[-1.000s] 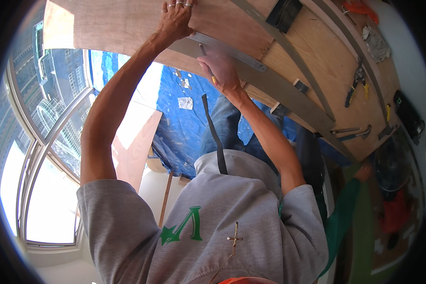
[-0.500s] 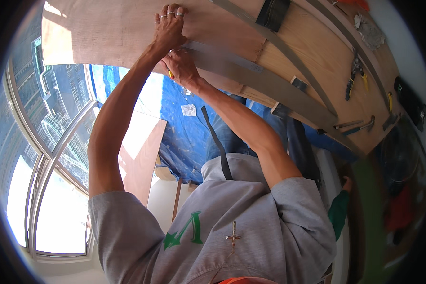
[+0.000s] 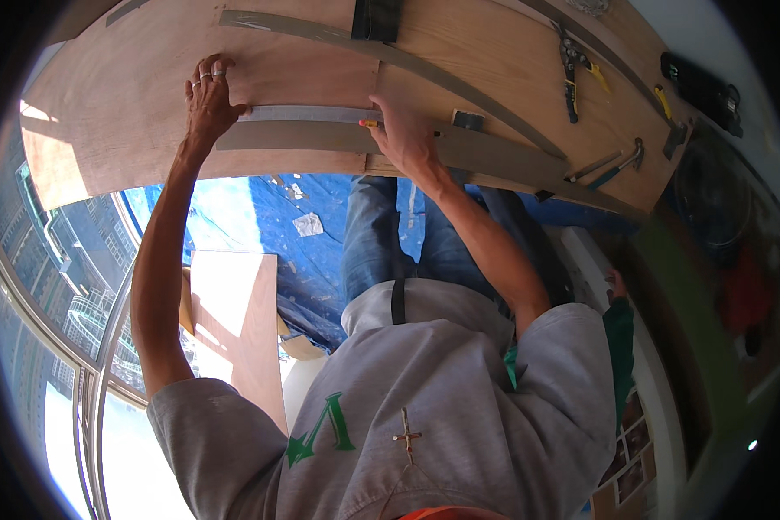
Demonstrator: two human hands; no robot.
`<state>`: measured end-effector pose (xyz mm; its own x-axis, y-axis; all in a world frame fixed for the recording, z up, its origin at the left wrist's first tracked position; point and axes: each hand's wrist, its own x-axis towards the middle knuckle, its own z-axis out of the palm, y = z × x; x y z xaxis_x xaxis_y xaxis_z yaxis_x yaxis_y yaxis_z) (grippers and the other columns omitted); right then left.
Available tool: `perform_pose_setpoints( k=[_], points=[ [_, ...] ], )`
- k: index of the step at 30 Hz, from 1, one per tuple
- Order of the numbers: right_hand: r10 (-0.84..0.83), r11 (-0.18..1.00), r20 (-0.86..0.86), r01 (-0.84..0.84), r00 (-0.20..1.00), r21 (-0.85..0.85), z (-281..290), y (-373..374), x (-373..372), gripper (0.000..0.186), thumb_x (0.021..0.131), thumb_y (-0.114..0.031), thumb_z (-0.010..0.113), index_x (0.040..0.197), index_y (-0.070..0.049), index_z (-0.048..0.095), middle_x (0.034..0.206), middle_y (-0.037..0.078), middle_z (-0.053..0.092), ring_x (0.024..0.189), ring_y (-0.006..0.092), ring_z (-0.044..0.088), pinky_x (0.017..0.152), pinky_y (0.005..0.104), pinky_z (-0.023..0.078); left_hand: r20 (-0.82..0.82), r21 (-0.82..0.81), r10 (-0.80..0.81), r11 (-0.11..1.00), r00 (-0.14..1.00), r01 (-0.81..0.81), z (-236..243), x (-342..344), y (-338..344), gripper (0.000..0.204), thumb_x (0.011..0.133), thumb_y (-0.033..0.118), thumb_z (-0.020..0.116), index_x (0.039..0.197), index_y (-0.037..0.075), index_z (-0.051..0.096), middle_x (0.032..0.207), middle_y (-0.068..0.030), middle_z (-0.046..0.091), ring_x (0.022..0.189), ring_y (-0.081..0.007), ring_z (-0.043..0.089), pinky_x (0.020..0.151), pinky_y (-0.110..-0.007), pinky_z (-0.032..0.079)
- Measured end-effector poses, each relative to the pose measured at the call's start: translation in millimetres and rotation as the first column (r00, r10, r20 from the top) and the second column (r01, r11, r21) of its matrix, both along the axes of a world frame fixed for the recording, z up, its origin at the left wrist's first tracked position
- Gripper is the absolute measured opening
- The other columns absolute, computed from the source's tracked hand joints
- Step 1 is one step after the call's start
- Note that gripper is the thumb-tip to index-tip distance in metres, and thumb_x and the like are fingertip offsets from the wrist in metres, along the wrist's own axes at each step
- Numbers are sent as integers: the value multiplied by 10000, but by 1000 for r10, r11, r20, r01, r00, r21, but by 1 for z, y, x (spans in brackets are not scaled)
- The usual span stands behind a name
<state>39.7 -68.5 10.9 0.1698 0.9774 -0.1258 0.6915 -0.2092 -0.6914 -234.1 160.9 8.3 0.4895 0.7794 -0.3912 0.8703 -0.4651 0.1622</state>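
A steel ruler (image 3: 308, 113) lies on the plywood board (image 3: 299, 76), along the edge of a flat grey-brown strip (image 3: 286, 136). My left hand (image 3: 208, 106) rests on the plywood at the ruler's left end, fingers stretched out and thumb touching that end. At the other end is my right hand (image 3: 406, 139), slightly blurred. A yellow pencil (image 3: 372, 124) with a reddish end is held in it, crossing the palm side, while the forefinger reaches over the ruler's end. The pencil's middle is hidden by the fingers.
A second grey-brown strip (image 3: 468, 82) curves across the board beyond the ruler. Pliers (image 3: 570, 74) and a hammer (image 3: 620, 166) lie to the right. Small dark blocks (image 3: 468, 120) sit near the strips. Blue sheeting (image 3: 308, 204) covers the floor; another person's green sleeve (image 3: 618, 347) shows at right.
My right hand has moved right, away from my left hand, to the ruler's far end. The view has shifted, and the ruler now shows between both hands.
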Motion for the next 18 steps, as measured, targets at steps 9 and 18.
perform_pose_setpoints(
  k=[9, 18],
  points=[
    [60, 998, -1, -60, 998, 16, -27, -4, 9, 239, 843, -113, 765, 986, -63, 580, 1017, 137, 627, 937, 332, 665, 788, 462, 537, 194, 51, -118, 993, 974, 111, -9, -33, -19, 626, 783, 141, 879, 1334, 150, 580, 1520, -104, 481, 1379, -362, 475, 1160, -522, 385],
    [82, 993, -204, -96, 976, -62, 0, -9, 27, 157, 885, -98, 717, 999, -39, 629, 968, 145, 696, 900, 336, 689, 768, 458, 539, 40, 88, -127, 988, 991, 123, 9, -36, -62, 151, 985, 202, 666, 1094, 122, 733, 1178, -70, 699, 1206, -286, 609, 1196, -537, 308]
  ],
)
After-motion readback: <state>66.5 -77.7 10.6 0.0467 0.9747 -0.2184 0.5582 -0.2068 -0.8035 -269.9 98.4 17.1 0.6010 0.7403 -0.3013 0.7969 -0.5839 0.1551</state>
